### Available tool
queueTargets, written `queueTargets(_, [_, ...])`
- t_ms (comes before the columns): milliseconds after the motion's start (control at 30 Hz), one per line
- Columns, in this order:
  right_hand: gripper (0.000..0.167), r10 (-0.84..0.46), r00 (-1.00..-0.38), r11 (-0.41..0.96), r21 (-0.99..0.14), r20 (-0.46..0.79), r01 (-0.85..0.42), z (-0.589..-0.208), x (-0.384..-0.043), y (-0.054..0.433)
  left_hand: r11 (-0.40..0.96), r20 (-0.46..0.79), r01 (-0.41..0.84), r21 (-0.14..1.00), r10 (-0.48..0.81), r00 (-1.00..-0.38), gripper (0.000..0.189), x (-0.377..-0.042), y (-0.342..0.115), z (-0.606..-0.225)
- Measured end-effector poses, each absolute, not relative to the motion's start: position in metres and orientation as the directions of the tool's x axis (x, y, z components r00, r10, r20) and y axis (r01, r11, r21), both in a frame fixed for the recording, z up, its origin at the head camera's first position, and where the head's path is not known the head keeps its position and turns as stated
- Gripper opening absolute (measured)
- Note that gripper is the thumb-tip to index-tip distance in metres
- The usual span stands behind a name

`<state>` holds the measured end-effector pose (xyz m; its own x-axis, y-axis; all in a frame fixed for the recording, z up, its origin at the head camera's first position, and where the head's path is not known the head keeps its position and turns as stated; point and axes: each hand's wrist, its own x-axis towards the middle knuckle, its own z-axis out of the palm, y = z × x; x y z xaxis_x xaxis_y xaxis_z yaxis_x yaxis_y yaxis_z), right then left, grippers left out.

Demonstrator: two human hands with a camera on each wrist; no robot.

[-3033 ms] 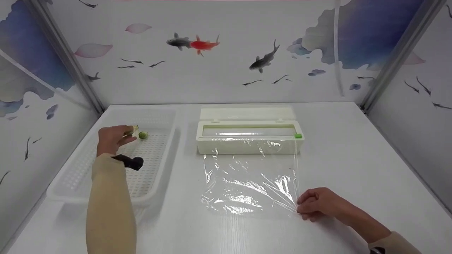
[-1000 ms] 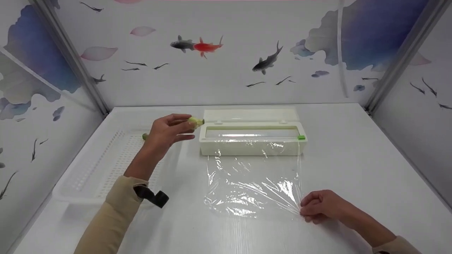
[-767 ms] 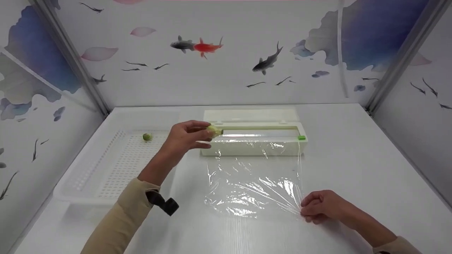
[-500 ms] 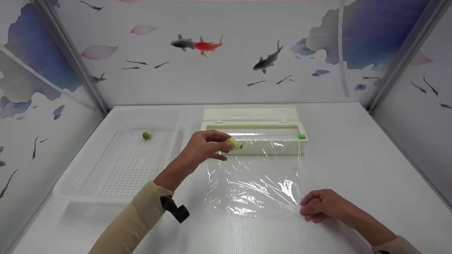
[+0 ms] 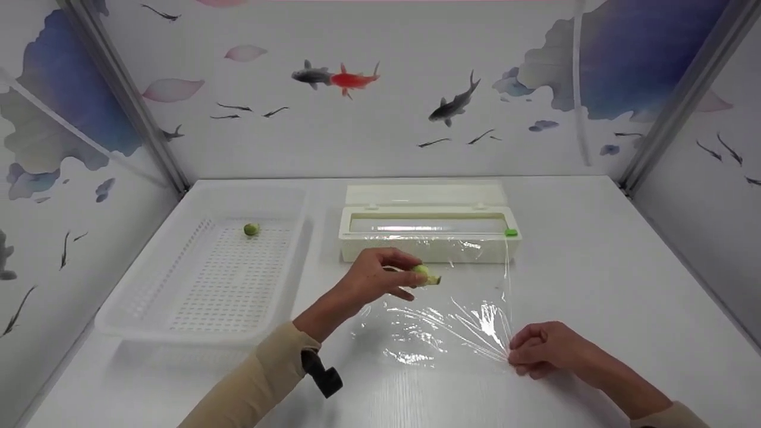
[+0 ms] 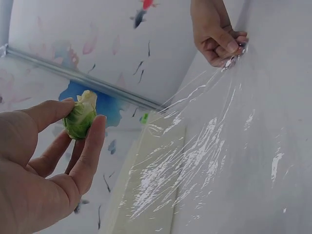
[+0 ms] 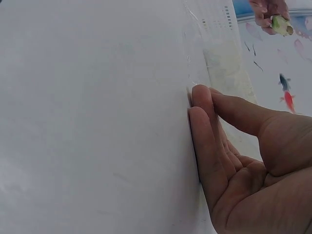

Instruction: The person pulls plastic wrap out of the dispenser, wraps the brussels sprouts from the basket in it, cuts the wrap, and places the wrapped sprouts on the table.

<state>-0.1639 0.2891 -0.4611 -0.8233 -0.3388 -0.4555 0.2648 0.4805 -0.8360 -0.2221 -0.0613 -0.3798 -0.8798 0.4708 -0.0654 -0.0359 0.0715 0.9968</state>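
Note:
Between thumb and fingers, my left hand (image 5: 383, 278) pinches a green Brussels sprout (image 6: 82, 117) with a pale stem end. It is above the clear plastic wrap (image 5: 416, 333), which stretches from the cream dispenser box (image 5: 428, 249) toward me. My right hand (image 5: 550, 348) pinches the near right corner of the wrap, and creases fan out from there. In the right wrist view its fingertips (image 7: 201, 97) press together low by the table. A second Brussels sprout (image 5: 251, 229) lies in the white plastic basket (image 5: 113, 312) on the left.
The dispenser's lid (image 5: 425, 193) is tipped back behind the box. A green slider (image 5: 510, 232) sits at its right end. White panels with painted fish (image 5: 452, 107) enclose the table (image 5: 594, 255) at the back and sides.
My left hand has lifted a Brussels sprout out of the basket and carried it right and nearer, past the dispenser, over the wrap. The right hand keeps its grip in place.

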Motion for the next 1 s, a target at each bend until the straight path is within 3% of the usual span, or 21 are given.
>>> queueTargets(433, [0.036, -0.377, -0.817, 0.457, -0.855, -0.437, 0.246, -0.461, -0.165, 0.29, 0.073, -0.17, -0.154, 0.985, 0.503, -0.847, 0.029, -0.207, -0.045, -0.421])
queueTargets(667, [0.036, -0.373, -0.817, 0.457, -0.853, -0.44, 0.251, -0.464, -0.165, 0.291, 0.169, -0.207, -0.141, 0.975, 0.488, -0.848, 0.026, -0.199, -0.041, -0.439])
queueTargets(1000, [0.035, -0.37, -0.817, 0.459, -0.852, -0.442, 0.253, -0.462, -0.164, 0.291, 0.183, -0.226, -0.155, 0.971, 0.484, -0.845, 0.021, -0.191, -0.036, -0.454])
